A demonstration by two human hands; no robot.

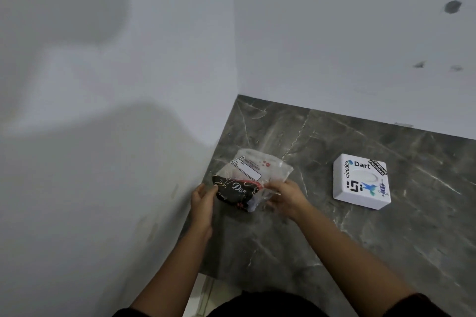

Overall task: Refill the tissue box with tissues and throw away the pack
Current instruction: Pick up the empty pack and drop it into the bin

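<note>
- We see a grey marble-patterned countertop point(296, 239) set into a corner of plain white wall point(103, 136), the biggest surfaces here.
- On it, well apart to the right of our hands, lies the white square tissue box point(361, 181), covered in stickers, its oval slot facing up and closed as far as we can tell.
- Near the wall we hold the tissue pack point(251, 180), a crinkled clear-and-black plastic wrapper, at or just above the counter; we cannot tell whether it touches.
- Our left hand point(202, 203) has its fingers curled onto the pack's dark left end.
- Our right hand point(286, 197) pinches the clear film at the right edge, fingers closed on the plastic.
- We judge the pack light, soft and easily squashed, with slick film that could slip; the tissues inside would bend and tear readily.
- We would hold near the seam with both hands and pull apart there, and later lift the stack from its sides, not by single sheets.
</note>
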